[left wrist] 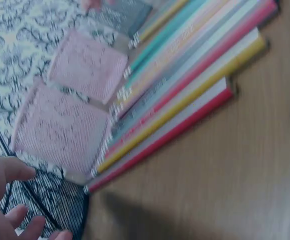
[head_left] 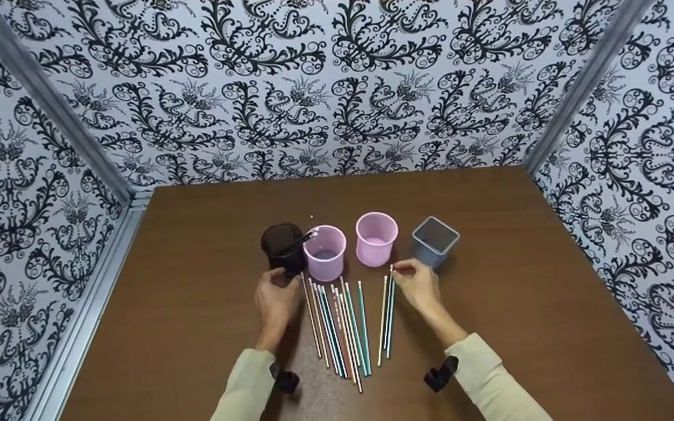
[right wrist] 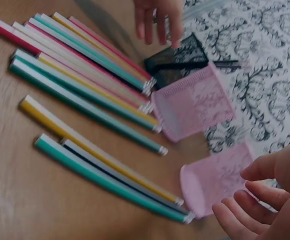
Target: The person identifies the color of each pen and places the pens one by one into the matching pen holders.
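Observation:
My left hand (head_left: 277,298) is beside the black mesh cup (head_left: 274,241), its fingers parted and nothing visible between them. Dark pencils (right wrist: 224,64) lean inside that cup, their ends sticking out over the rim. Just beyond the tips of the right-hand pencil group, my right hand (head_left: 420,285) hovers with loosely bent fingers; the right wrist view shows no pencil between thumb and fingers. That small group includes a yellow pencil (right wrist: 100,150), a dark one and a green pencil (right wrist: 110,177). Many striped pencils (left wrist: 185,85) lie side by side in a larger group to the left.
Two pink mesh cups (head_left: 325,266) (head_left: 374,252) stand in the middle, behind the pencils. A grey square mesh holder (head_left: 429,255) stands at the right. The brown table (head_left: 196,245) meets patterned walls (head_left: 337,88) at the back and sides.

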{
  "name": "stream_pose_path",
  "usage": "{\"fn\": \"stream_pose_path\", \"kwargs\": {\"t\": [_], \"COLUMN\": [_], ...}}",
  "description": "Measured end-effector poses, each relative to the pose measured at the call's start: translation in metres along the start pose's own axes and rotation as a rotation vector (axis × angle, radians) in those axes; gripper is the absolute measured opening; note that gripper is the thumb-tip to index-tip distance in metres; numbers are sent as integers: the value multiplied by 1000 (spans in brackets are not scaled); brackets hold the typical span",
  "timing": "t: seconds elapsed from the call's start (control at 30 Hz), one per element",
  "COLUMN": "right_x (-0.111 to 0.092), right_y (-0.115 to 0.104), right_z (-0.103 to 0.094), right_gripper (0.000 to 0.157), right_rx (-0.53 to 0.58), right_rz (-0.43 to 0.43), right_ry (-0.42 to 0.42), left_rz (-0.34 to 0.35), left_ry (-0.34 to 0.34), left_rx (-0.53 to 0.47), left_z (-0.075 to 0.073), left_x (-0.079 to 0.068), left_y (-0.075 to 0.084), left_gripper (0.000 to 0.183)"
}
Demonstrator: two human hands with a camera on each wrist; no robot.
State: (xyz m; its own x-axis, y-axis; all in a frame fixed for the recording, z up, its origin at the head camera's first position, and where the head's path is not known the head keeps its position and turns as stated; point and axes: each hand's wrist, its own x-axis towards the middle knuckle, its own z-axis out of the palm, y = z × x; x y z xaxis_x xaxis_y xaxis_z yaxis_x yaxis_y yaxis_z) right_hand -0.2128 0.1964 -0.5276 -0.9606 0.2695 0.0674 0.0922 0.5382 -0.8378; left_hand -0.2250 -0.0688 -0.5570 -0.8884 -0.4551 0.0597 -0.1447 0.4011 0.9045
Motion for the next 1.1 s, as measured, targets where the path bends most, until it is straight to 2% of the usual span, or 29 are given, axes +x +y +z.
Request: {"fn": "stream_pose_path", "kwargs": {"t": [0.17,0.33,0.47,0.6,0.9,1.1], "right_x": [5,6,4,3,2,6], "right_y": [17,28,32,34,36,38], "right_z": [2,5,8,14,22,24], "right_gripper": [23,30,34,35,34,38], "right_rx": [-25,28,29,23,-98,-198], "right_rz": [53,140,183,199,150,147], "right_ry": [-19,-58,-80,-94,-79,-104], "left_rz": [-2,87,135,124,80,72], "left_ry": [-135,-209,-197,-204,-198,-166], "left_rx": [-121,-105,-52,10,-14,-22], "left_z": [13,26,33,38,49,58], "left_x": [-7,-11,-11,-8,-3,0], "left_y": [6,6,6,9,17,20], "left_gripper": [51,63,70,78,83,80]}}
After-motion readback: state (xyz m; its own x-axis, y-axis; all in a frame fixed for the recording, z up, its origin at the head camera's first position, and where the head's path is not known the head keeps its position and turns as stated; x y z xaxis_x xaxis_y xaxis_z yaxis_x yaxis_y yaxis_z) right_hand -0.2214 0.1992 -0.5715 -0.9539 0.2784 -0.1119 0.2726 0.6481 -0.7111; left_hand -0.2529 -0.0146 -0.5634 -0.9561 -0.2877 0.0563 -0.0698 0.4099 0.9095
